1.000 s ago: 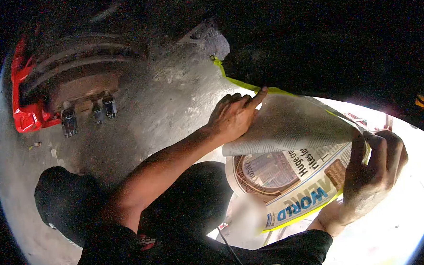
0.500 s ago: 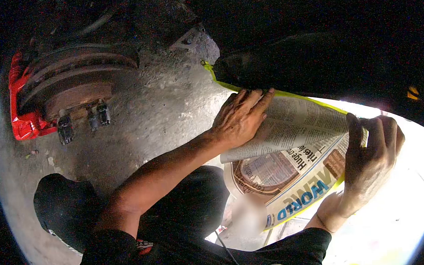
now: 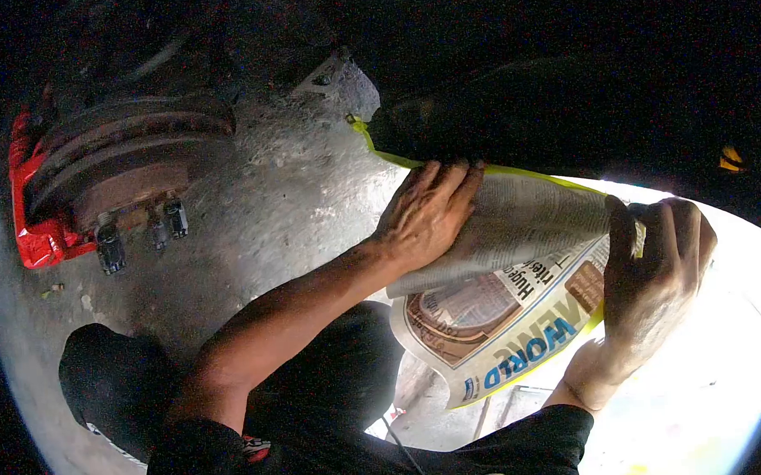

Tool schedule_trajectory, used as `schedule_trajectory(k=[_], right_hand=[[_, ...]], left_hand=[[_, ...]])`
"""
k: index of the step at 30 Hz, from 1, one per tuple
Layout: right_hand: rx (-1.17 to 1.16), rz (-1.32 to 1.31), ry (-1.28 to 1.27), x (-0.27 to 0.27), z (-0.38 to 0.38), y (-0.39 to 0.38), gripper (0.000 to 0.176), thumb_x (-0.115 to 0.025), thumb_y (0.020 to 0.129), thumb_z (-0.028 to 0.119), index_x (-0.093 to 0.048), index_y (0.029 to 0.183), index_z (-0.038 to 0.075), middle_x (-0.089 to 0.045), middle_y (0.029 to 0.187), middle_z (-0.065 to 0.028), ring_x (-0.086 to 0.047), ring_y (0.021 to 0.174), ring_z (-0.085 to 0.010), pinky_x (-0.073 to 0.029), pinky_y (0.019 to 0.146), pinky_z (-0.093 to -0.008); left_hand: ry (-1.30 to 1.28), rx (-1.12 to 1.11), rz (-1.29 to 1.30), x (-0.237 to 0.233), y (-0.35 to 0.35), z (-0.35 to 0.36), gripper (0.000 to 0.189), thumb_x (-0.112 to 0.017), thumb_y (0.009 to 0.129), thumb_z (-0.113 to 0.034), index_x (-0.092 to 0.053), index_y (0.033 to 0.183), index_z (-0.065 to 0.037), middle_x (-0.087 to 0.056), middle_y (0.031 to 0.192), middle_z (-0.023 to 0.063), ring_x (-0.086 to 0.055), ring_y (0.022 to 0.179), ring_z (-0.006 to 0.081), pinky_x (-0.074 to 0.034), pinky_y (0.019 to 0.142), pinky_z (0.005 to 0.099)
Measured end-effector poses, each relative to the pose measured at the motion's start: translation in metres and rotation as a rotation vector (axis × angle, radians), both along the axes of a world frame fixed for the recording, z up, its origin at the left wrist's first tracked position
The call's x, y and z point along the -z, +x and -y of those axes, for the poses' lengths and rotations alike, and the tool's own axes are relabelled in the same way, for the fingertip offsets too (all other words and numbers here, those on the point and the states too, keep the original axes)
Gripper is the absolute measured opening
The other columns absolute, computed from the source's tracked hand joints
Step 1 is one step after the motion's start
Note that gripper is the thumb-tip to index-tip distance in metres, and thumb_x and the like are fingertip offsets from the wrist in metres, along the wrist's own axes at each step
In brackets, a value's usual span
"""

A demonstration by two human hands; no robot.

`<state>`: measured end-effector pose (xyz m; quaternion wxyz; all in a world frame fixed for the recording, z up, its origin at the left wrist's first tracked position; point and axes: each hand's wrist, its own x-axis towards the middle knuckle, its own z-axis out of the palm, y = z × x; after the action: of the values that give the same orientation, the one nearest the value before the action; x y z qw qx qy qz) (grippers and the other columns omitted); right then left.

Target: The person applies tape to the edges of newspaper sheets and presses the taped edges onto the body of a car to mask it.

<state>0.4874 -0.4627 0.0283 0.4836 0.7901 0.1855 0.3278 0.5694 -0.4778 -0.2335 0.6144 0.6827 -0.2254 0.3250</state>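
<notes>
Head view, looking down: closest are the person's black trousers [image 3: 344,368], knees bent low. Just past them is the newspaper [image 3: 505,317], held up against the dark car body [image 3: 521,118]. A thin yellow tape [image 3: 365,137] runs along its top edge.

The paper looks light, thin and floppy. It would likely tear or crease if pulled hard, and it sags where nothing holds it. The edges and corners look like the best places to take hold of it.

The left hand [image 3: 427,213] lies flat on the top part, fingers spread, its grip wide and pressing the sheet to the car. The right hand [image 3: 654,283] has its grip closed on the right edge, thumb in front and fingers wrapped round.

The lower car body hangs low and dark over the paper, so the top edge is hard to see.

Further off is the grey concrete floor [image 3: 292,199]. Well apart to the left are a rusty brake disc [image 3: 127,156], a red caliper [image 3: 36,243] and wheel studs [image 3: 110,247].
</notes>
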Motion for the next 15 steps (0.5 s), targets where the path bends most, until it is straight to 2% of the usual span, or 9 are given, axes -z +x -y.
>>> schedule_trajectory(k=[3,6,15], right_hand=[[0.016,-0.002,0.002,0.000,0.001,0.000,0.018,-0.080,0.082,0.014,-0.066,0.088,0.006,-0.065,0.098,-0.0072,-0.060,0.100,-0.0307,-0.050,0.085,-0.0423],[0.006,0.020,-0.010,0.000,-0.001,-0.001,0.017,-0.080,0.082,0.015,-0.066,0.087,0.007,-0.065,0.096,-0.0063,-0.060,0.099,-0.0295,-0.051,0.085,-0.0418],[0.015,0.091,-0.016,0.005,-0.011,-0.003,0.013,-0.081,0.084,0.018,-0.071,0.087,0.011,-0.067,0.093,-0.0021,-0.061,0.098,-0.0251,-0.052,0.085,-0.0395]], left_hand=[[0.036,0.019,-0.031,-0.001,-0.001,0.002,0.053,-0.067,0.085,-0.013,-0.058,0.135,0.001,-0.058,0.127,0.0196,-0.058,0.105,0.0382,-0.051,0.093,0.0467],[0.042,0.055,0.000,-0.003,-0.002,-0.004,0.055,-0.056,0.090,-0.012,-0.050,0.141,0.008,-0.054,0.130,0.0222,-0.056,0.106,0.0376,-0.052,0.095,0.0433],[0.063,0.083,0.006,-0.007,-0.009,-0.013,0.054,-0.054,0.090,-0.010,-0.049,0.141,0.008,-0.053,0.131,0.0229,-0.057,0.109,0.0397,-0.051,0.097,0.0453]])
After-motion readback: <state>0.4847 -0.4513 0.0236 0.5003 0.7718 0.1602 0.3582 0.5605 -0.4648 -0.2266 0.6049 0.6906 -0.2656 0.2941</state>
